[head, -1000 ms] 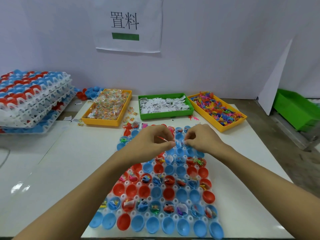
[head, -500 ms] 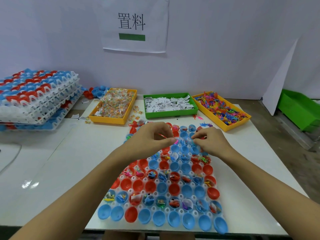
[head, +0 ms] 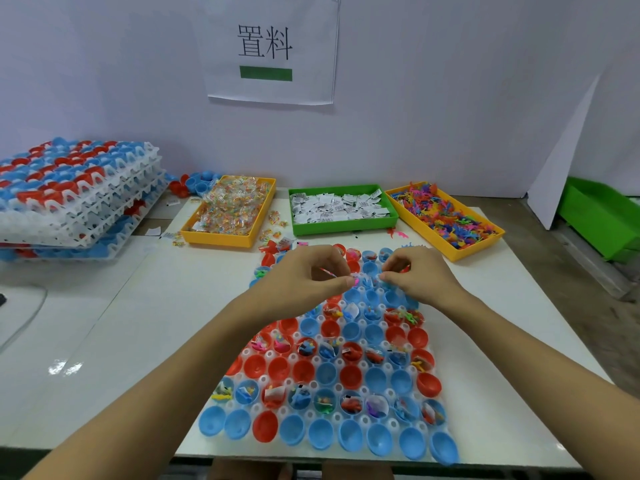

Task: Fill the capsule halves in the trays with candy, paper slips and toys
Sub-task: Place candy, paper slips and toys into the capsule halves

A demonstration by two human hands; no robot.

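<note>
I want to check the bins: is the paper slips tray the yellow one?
No. The paper slips lie in the green tray, between two yellow trays of candy and toys.

Red and blue capsule halves (head: 350, 375)

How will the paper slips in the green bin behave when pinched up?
The paper slips look thin and folded, so probably very light and floppy. They lie overlapped in a loose heap in the green bin, so a pinch may lift several. They seem unlikely to roll.
</note>
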